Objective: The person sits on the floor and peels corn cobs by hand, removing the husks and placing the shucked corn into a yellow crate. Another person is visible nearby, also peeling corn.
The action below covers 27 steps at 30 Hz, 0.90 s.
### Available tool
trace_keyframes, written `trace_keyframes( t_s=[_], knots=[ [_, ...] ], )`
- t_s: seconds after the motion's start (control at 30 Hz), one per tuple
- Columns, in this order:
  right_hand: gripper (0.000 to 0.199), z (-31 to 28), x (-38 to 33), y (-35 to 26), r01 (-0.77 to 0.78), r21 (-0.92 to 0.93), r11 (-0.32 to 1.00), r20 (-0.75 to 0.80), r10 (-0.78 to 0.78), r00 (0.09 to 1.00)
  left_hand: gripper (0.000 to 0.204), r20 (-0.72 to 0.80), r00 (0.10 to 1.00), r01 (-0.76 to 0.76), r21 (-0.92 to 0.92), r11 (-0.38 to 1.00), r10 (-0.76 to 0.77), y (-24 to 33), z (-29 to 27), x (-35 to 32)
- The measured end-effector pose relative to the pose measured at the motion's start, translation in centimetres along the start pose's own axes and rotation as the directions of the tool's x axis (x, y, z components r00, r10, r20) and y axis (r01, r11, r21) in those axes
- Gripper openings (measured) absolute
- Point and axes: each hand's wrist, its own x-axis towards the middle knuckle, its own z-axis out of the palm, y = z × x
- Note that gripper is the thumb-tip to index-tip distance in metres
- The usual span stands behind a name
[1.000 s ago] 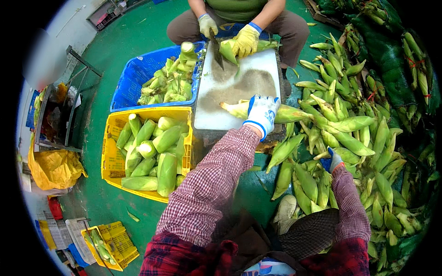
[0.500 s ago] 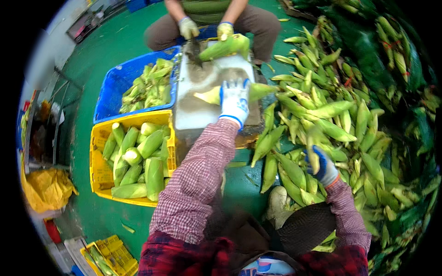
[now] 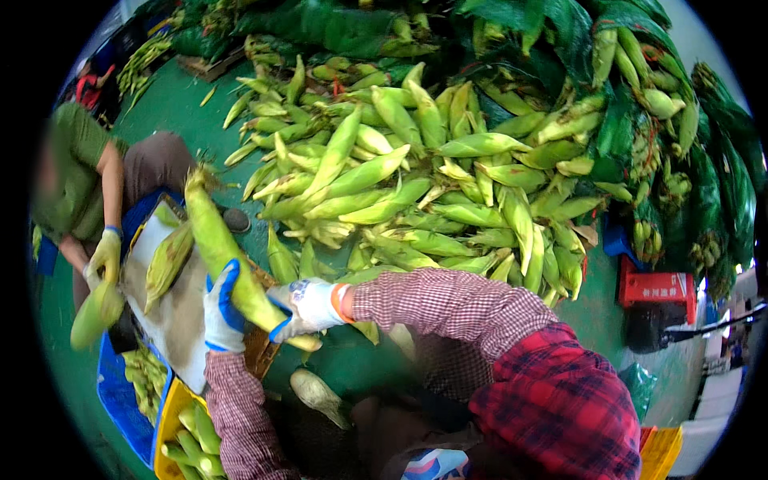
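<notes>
Both gloves are on a long green ear of corn [image 3: 210,220], still in its husk and tilted over the edge of the white work table [image 3: 180,352]. My left hand [image 3: 224,308], in a white and blue glove, closes round its side. Lower down, my right hand [image 3: 306,309] grips the ear near its stalk end. A second husked-over ear [image 3: 169,264] rests on the table just beyond my left hand. Across the table a co-worker's gloved hand [image 3: 106,256] is at another ear [image 3: 98,312], which is blurred.
A large pile of unhusked corn [image 3: 400,200] covers the floor ahead. Green mesh sacks [image 3: 708,192] of corn stand behind and to the right, near a red box [image 3: 656,288]. Blue [image 3: 112,392] and yellow [image 3: 172,404] crates holding corn lie at the lower left.
The view has swung right toward the pile. My right hand has come from the pile to the table side, and my left hand has moved from the ear on the table to this one.
</notes>
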Motion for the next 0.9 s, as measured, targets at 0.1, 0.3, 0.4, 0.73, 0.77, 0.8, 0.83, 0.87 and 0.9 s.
trace_keyframes(
  t_s=[0.1,0.3,0.4,0.73,0.77,0.8,0.83,0.87,0.9],
  knots=[
    [0.073,-1.7,0.6,2.8,-0.015,-0.062,0.998,0.006,0.015,1.0,0.04,-0.052,0.993,-0.084,0.291,0.953,0.104,1.3,-1.2,-0.2],
    [0.066,-7.5,1.3,15.9,-0.539,-0.017,0.842,-0.301,0.51,0.806,0.076,-0.036,0.903,-0.105,0.948,0.301,0.428,2.4,-4.1,0.3],
    [0.068,-9.4,1.3,22.6,-0.706,-0.217,0.675,-0.418,0.589,0.692,0.083,-0.082,0.904,-0.021,0.972,0.234,0.421,2.3,-5.1,0.1],
    [0.059,-12.0,4.7,32.1,-0.643,-0.69,0.333,-0.472,0.468,0.747,0.082,-0.152,0.958,0.225,0.923,-0.313,0.242,1.7,-6.6,0.7],
    [0.054,-11.9,5.3,32.6,-0.655,-0.685,0.317,-0.503,0.444,0.741,0.083,-0.184,0.96,0.239,0.931,-0.276,0.209,1.7,-6.9,0.9],
    [0.05,-11.8,5.8,32.9,-0.63,-0.718,0.296,-0.477,0.45,0.755,0.083,-0.177,0.961,0.233,0.93,-0.283,0.211,1.7,-7.2,1.1],
    [0.047,-11.7,6.2,33.0,-0.601,-0.752,0.271,-0.436,0.479,0.762,0.083,-0.169,0.961,0.23,0.928,-0.292,0.22,1.6,-7.3,1.1],
    [0.045,-11.6,6.5,33.0,-0.568,-0.785,0.246,-0.371,0.548,0.75,0.083,-0.177,0.96,0.239,0.923,-0.302,0.217,1.6,-7.5,1.2],
    [0.035,-11.6,6.5,32.7,-0.608,-0.745,0.275,-0.408,0.534,0.741,0.084,-0.174,0.959,0.244,0.909,-0.337,0.224,1.5,-7.5,1.2]
  ],
)
